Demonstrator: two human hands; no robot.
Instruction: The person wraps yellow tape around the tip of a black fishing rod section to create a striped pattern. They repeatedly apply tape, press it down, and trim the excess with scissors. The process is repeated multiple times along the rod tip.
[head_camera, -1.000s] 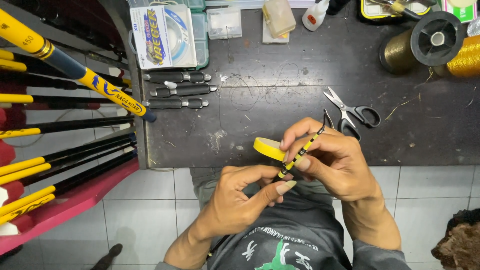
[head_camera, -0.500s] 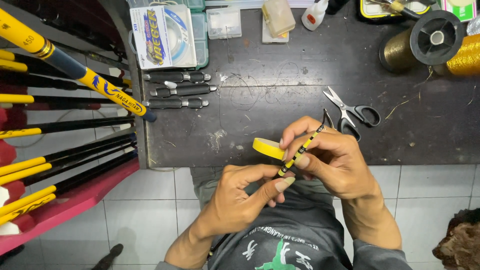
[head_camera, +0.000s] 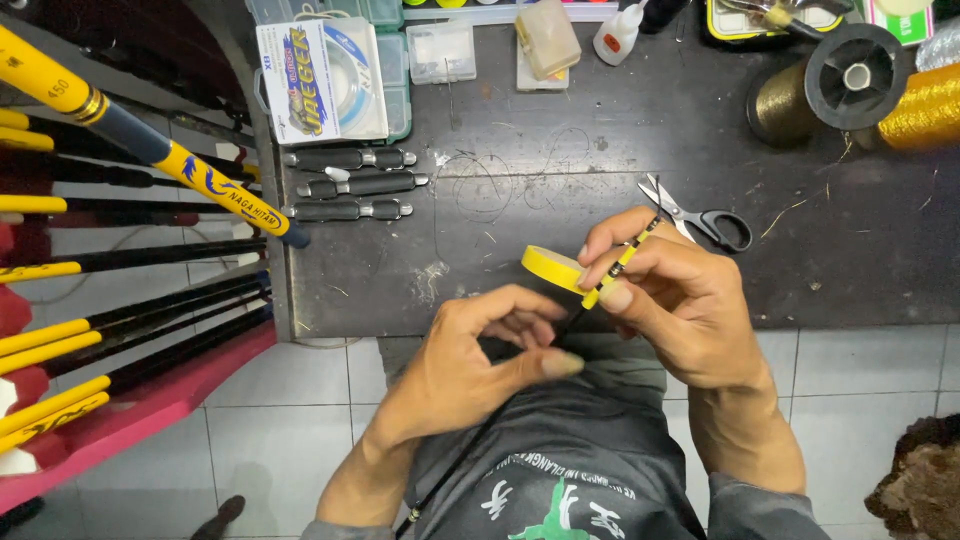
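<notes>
My right hand (head_camera: 672, 300) pinches a thin yellow-and-black rod (head_camera: 618, 264) between thumb and fingers, just over the near edge of the dark worktable (head_camera: 560, 200). A roll of yellow tape (head_camera: 552, 267) sits against that hand's fingertips, with tape running onto the rod. My left hand (head_camera: 478, 352) is lower, its thumb and fingers closed around the rod's dark lower part, which runs down across my lap.
Black-handled scissors (head_camera: 700, 214) lie just behind my right hand. Three black rod handles (head_camera: 352, 185), a line package (head_camera: 322, 80), small plastic boxes, a glue bottle (head_camera: 617, 30) and thread spools (head_camera: 850, 85) sit further back. Yellow-and-black rods (head_camera: 130, 290) rest on a red rack at left.
My left hand has slid down the rod, away from the right hand. The right hand, tape roll and rod tip have barely moved.
</notes>
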